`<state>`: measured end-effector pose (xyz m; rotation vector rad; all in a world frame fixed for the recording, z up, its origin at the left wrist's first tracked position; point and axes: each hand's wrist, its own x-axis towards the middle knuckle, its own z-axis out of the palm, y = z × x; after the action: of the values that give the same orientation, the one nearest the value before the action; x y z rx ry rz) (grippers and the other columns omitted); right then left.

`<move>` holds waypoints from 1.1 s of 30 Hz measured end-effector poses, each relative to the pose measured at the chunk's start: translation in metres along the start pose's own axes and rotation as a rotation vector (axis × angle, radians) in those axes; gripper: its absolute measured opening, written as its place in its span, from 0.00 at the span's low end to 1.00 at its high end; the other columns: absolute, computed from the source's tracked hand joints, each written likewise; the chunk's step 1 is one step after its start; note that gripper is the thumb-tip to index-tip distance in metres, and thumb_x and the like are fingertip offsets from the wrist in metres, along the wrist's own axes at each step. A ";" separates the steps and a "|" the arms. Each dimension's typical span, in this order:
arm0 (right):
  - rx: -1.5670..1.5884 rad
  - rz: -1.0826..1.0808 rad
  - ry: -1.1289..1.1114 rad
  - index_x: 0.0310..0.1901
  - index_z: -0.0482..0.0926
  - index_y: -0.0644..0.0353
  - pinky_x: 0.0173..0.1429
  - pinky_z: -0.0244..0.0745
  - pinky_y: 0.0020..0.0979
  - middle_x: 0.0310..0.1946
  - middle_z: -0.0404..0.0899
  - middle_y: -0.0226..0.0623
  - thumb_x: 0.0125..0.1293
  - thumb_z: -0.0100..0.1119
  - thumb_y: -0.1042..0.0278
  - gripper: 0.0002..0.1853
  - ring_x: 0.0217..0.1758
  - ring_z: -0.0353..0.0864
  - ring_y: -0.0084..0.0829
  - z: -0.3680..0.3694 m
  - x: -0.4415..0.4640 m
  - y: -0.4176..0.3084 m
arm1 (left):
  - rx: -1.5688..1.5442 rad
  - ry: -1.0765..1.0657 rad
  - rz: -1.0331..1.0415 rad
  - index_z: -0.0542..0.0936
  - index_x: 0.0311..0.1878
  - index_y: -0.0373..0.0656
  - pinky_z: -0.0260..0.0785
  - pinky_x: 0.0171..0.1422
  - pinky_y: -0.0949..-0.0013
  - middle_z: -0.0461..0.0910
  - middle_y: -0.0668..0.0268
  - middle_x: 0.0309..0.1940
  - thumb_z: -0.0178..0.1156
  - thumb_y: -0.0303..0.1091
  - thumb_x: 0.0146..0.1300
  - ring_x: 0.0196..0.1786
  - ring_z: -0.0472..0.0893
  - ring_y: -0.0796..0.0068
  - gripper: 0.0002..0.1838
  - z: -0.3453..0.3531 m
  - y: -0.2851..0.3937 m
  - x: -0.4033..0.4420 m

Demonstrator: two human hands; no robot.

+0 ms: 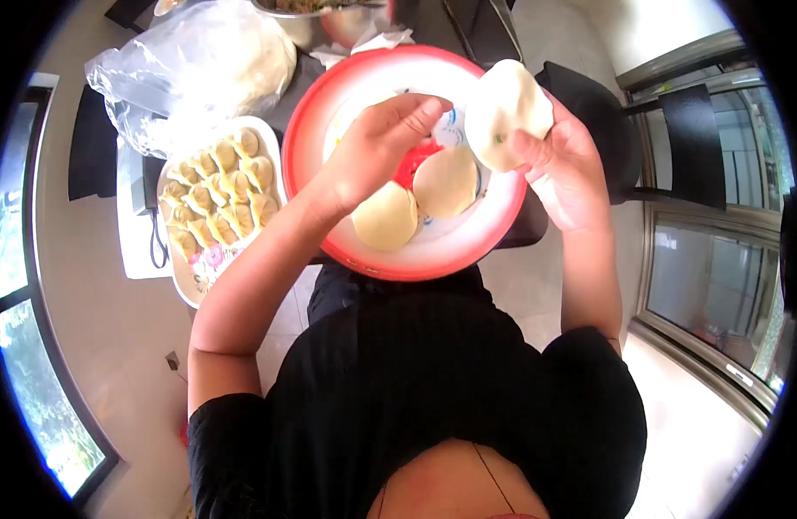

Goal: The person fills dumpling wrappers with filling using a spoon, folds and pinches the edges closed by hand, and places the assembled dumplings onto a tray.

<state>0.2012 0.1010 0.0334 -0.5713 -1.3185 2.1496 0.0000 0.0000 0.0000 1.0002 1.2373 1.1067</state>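
Far left, tray (189, 275) bearing dumplings (217, 195) in rows. Next, left hand (383, 143) over the basin (407, 270): fingers curled, nothing seen held; from here I cannot tell whether thumb and fingertips meet. Below it, 2 rounds (384, 216) lie side by side in the basin. Rightmost, 1 wrapper (502, 108) above the basin's right rim, pinched near its edge by right hand (567, 164), thumb in front. Judged light, limp, easily torn; support from beneath, grip edges gently.

Black short-sleeved top (416, 372), thin dark neck cord (493, 478), dark trousers (333, 292)
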 end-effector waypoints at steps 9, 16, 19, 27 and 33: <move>-0.451 -0.044 -0.186 0.58 0.74 0.75 0.57 0.75 0.28 0.48 0.83 0.41 0.63 0.67 0.72 0.24 0.51 0.80 0.25 0.027 0.036 -0.003 | -1.143 -0.096 0.075 0.63 0.73 0.47 0.62 0.72 0.56 0.70 0.63 0.66 0.43 0.64 0.72 0.68 0.70 0.66 0.37 0.028 0.021 -0.009; -1.076 -0.324 0.011 0.59 0.77 0.57 0.41 0.75 0.31 0.42 0.82 0.39 0.63 0.68 0.60 0.24 0.36 0.79 0.29 0.052 0.064 -0.032 | -1.221 0.051 0.126 0.63 0.71 0.45 0.61 0.75 0.54 0.69 0.59 0.67 0.39 0.53 0.78 0.69 0.70 0.61 0.28 0.011 0.014 -0.028; -1.249 -0.688 0.085 0.65 0.73 0.51 0.44 0.68 0.26 0.43 0.73 0.28 0.56 0.73 0.59 0.34 0.37 0.65 0.24 0.038 0.095 -0.046 | -1.229 0.126 0.082 0.62 0.72 0.40 0.57 0.77 0.50 0.66 0.52 0.70 0.35 0.51 0.79 0.72 0.67 0.56 0.29 -0.007 0.024 -0.040; -1.413 -0.737 -0.412 0.49 0.85 0.50 0.53 0.71 0.35 0.36 0.81 0.31 0.63 0.65 0.58 0.14 0.46 0.79 0.33 0.048 0.187 -0.026 | -1.130 0.328 0.017 0.67 0.66 0.31 0.62 0.73 0.52 0.74 0.49 0.61 0.35 0.47 0.80 0.65 0.74 0.54 0.28 -0.048 0.029 -0.043; -0.976 -0.699 -0.079 0.38 0.84 0.61 0.42 0.72 0.26 0.29 0.83 0.32 0.75 0.49 0.48 0.23 0.33 0.78 0.22 0.046 0.214 -0.057 | -1.110 0.314 0.052 0.67 0.65 0.32 0.61 0.74 0.52 0.73 0.48 0.62 0.35 0.47 0.79 0.66 0.73 0.53 0.28 -0.064 0.043 -0.038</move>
<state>0.0235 0.2293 0.0893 -0.2830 -2.1811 0.9006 -0.0676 -0.0301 0.0441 0.0059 0.6185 1.7276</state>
